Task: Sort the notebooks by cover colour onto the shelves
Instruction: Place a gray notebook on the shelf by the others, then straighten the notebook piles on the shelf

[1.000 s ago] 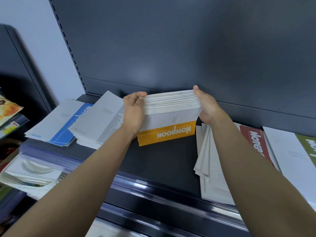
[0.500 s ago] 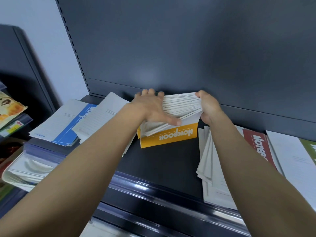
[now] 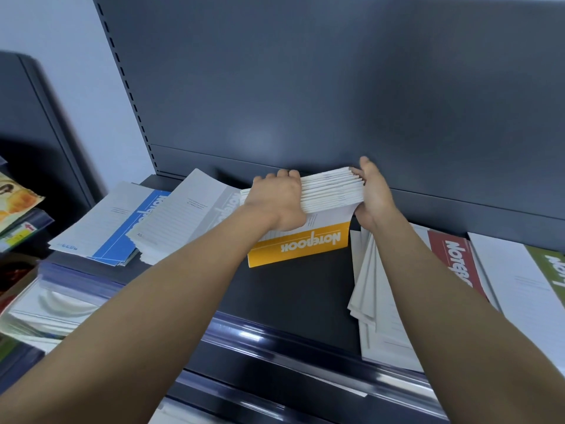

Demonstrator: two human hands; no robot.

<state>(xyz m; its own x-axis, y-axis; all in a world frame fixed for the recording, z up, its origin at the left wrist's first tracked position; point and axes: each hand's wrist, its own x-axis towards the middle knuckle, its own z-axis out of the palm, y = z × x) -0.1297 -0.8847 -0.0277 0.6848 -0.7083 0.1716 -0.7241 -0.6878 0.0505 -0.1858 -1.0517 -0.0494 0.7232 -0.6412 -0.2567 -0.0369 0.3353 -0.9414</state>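
Yellow notebooks [image 3: 331,191] stand as one stack on the shelf [image 3: 290,295], close to the rear panel [image 3: 305,87], with the long axis running from 9 to 3 o'clock. The left hand [image 3: 276,200] grips the 9 o'clock end, fingers curled over the top edge. The right hand [image 3: 376,194] cups the 3 o'clock end, so both hands are equally near. Dark shelf shows toward 6 o'clock. A blue pile [image 3: 143,221] lies at 9 o'clock and a red pile [image 3: 452,261] at 4 o'clock. Settling the stack between them looks like the step in hand.

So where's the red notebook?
The red notebook lies flat on the right side of the shelf in the head view, between the fanned white pile and the green notebook.
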